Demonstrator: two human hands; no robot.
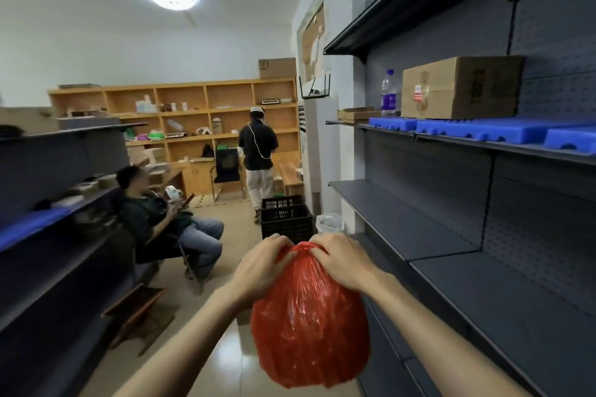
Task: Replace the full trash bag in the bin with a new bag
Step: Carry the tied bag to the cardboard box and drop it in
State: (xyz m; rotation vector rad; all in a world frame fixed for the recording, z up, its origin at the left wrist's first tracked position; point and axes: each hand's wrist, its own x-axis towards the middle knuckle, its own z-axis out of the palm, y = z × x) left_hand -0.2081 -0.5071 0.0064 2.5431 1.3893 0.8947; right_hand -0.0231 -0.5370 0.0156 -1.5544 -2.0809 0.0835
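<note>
I hold the red trash bag (309, 325) up in front of me with both hands, clear of the floor. My left hand (263, 263) grips the gathered neck of the bag from the left side, fingers curled inward over the bunched plastic. My right hand (340, 259) grips the same neck from the right side, fingers likewise curled and pinching the plastic, so that the two sets of fingertips nearly meet at the top of the bag. A small tuft of the bag's mouth (303, 246) stands up between the two hands. The filled body of the bag hangs directly below both hands, bulging and rounded, its lowest part well under my wrists. Whether the neck is knotted cannot be determined. Beyond my right hand, on the floor against the wall, stands a small bin (329, 223) lined with a pale bag, well apart from the red bag. Just left of that bin, beyond my fingertips, sits a black crate (285, 217). Dark metal shelving (451, 235) runs along the side of my right forearm. To the far side of my left hand a seated person (154, 213) occupies a chair, and further off another person (259, 151) stands facing wooden shelves.
</note>
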